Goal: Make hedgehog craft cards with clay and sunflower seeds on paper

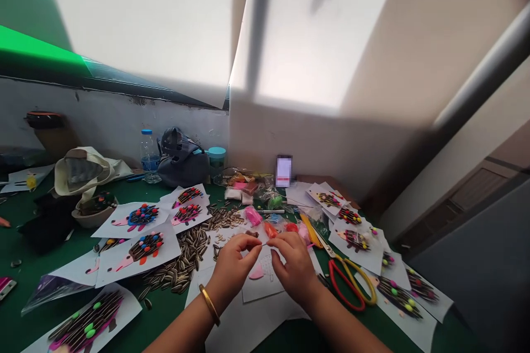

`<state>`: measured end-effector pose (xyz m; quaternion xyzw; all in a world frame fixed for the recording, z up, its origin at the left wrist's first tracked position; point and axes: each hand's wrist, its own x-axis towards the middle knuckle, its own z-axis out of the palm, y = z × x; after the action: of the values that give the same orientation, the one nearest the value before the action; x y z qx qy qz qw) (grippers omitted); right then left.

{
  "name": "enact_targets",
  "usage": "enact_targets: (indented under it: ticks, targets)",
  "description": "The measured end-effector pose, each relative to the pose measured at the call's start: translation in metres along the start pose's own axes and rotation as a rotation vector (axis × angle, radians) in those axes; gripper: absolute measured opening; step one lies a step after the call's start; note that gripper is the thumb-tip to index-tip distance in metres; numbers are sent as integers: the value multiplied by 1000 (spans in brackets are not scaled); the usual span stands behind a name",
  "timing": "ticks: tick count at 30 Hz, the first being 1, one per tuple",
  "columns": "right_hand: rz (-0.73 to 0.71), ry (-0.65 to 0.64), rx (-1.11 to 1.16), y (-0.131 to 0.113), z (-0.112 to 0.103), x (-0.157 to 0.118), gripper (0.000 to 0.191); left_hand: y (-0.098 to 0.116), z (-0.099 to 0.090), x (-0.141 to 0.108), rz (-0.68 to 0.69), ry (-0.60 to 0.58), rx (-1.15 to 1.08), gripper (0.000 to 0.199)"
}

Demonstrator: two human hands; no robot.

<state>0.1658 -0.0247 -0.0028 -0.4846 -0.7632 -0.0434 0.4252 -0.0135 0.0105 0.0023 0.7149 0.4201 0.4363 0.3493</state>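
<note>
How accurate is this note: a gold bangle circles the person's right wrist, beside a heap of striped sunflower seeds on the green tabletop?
Wrong wrist: the gold bangle circles the left hand's wrist, not the right hand's, as the head view shows. The striped sunflower seeds on the green tabletop stand as stated.

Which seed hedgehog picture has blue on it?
The hedgehog card at the upper left of the loose sunflower seeds. Only its seed hedgehog sits on a blue shape; the others nearby show pink or orange.
</note>
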Motion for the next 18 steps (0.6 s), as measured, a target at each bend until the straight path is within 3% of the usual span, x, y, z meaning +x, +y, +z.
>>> enact_targets:
  ticks: [7,18]
  targets:
    - [55,-48,13,27,8,-13,24,-16,11,-1,26,-16,108,9]
    - [81,-110,36,22,2,-15,22,-20,7,-12,147,-68,302,13]
